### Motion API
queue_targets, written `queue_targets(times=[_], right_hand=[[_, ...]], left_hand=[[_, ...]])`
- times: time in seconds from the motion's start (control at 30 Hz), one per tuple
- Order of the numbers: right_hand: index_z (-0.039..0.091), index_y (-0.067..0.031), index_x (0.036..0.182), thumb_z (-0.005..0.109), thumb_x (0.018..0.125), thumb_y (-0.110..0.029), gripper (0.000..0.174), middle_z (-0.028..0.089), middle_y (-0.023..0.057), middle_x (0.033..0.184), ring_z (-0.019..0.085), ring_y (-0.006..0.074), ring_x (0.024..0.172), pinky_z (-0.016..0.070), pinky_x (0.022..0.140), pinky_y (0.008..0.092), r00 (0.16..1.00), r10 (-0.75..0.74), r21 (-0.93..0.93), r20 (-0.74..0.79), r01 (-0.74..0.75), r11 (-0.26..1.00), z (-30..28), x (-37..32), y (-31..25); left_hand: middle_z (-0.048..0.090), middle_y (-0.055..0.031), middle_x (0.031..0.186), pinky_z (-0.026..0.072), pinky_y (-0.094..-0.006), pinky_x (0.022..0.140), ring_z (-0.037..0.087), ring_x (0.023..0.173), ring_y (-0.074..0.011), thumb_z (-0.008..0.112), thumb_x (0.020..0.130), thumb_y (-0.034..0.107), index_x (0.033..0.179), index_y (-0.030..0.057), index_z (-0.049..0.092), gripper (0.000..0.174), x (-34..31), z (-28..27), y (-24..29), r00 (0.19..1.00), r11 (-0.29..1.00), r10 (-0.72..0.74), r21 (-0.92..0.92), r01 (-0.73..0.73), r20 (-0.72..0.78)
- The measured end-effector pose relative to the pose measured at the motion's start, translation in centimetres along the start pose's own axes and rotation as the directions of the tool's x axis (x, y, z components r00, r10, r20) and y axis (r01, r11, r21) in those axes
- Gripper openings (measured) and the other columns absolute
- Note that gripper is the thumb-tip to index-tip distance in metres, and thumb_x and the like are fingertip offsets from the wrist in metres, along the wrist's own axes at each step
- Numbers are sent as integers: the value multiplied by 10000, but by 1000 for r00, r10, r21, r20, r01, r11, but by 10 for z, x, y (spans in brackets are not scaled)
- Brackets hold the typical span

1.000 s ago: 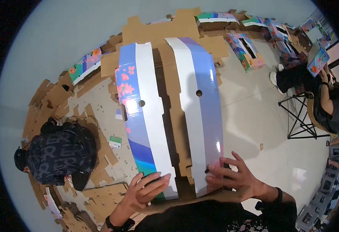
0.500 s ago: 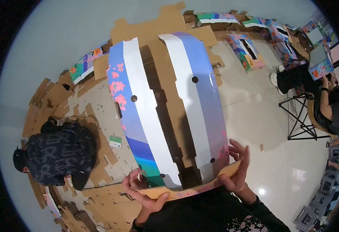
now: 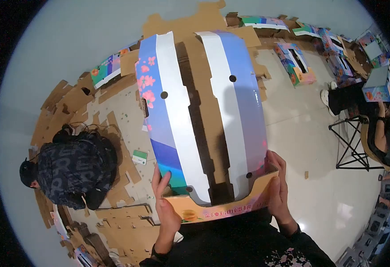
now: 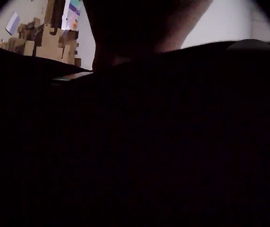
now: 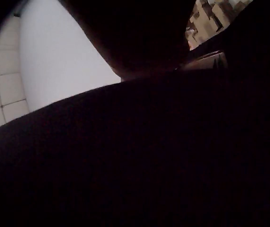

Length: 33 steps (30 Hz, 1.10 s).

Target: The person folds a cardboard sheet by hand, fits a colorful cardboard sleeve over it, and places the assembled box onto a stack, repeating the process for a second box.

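A large printed cardboard carton [image 3: 181, 120] in blue, white and green with pink blossoms fills the middle of the head view. Between its two long top panels runs an open slot showing brown cardboard inside. At the near end, an orange end panel [image 3: 230, 210] with pink lettering stands up and faces the body. My left hand [image 3: 167, 209] grips the near left corner, its thumb against the end panel and fingers along the side. The near right corner is held by my right hand [image 3: 279, 191], thumb also on that panel. Both wrist views are mostly dark.
Brown cardboard sheets [image 3: 186, 20] lie beyond the carton. On the left a person in a dark patterned jacket [image 3: 79, 167] crouches among cardboard scraps. Another person sits on a folding chair [image 3: 353, 142] at right, near printed cartons [image 3: 297, 64] along the wall.
My hands have gone from the near ends of the top panels to the carton's near corners. The orange end panel has been folded up and now shows its lettering.
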State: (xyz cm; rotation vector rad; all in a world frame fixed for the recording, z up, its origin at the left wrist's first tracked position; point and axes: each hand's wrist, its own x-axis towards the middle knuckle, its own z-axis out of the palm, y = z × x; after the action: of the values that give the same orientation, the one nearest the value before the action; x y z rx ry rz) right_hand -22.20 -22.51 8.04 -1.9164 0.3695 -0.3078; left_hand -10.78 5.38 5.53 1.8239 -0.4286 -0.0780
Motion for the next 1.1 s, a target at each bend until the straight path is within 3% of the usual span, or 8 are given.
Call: queue_targets(times=[0.2,0.3,0.4,0.5,0.7,0.9,1.0,1.1], right_hand=[[334,28,1557,261,1085,-485,700,298,192,1535,359,317,1440,326,1179,454,1000,15,13,4,-15,1000,1,2,1],[337,39,1552,262,1077,-515,734,303,192,1527,353,314,1441,326,1178,457,1000,4,22,1,-4,1000,0,1,3],[340,50,1547,264,1068,-538,763,317,194,1515,353,316,1435,326,1178,457,999,-37,22,1,37,999,-1,-3,11],[343,57,1543,271,1064,-541,770,328,197,1507,354,320,1431,324,1179,456,998,-56,8,-5,57,998,2,-1,13],[396,19,1526,322,1071,-444,653,357,202,1499,367,324,1426,335,1178,456,1000,-18,30,-13,18,999,1,5,6],[455,-26,1488,400,1065,-246,480,411,179,1443,412,314,1385,336,1189,459,998,61,152,-17,-58,987,-3,10,-9],[467,-31,1469,430,1053,-220,458,431,162,1394,434,297,1357,345,1180,455,994,107,207,-35,-98,973,-1,14,-12],[462,-31,1466,445,1046,-209,457,443,154,1364,457,284,1316,373,1144,438,994,95,229,-49,-82,970,1,14,-6]], left_hand=[[262,-288,1613,295,-480,1189,324,1484,-377,246,1100,502,1230,14,498,564,0,3,-2,995,986,-76,-153,65,-62],[271,-233,1632,505,-409,1041,441,1397,-322,341,1106,445,1210,77,429,392,-3,10,-7,992,995,27,-88,-38,-125],[283,-229,1630,483,-411,1065,438,1400,-324,362,1095,404,1288,48,443,413,-11,12,-19,983,853,-18,-516,-81,-182],[283,-214,1636,453,-413,1098,436,1405,-314,374,1066,347,1461,4,383,523,-13,6,-11,960,948,-209,-280,152,-186],[294,-201,1631,407,-433,1146,346,1483,-301,390,1022,206,1612,-4,182,660,12,10,20,949,827,-293,-528,191,-117],[364,-189,1586,497,-410,1056,490,1372,-304,435,1053,255,1609,16,208,647,11,0,16,907,664,-417,-659,354,67],[446,-185,1519,467,-404,1081,537,1310,-289,465,1067,339,1572,20,293,621,10,8,10,867,681,-498,-629,374,-23],[497,-207,1450,448,-422,1083,544,1284,-297,453,1079,407,1430,24,445,520,5,15,1,878,855,-416,-430,289,-237]])
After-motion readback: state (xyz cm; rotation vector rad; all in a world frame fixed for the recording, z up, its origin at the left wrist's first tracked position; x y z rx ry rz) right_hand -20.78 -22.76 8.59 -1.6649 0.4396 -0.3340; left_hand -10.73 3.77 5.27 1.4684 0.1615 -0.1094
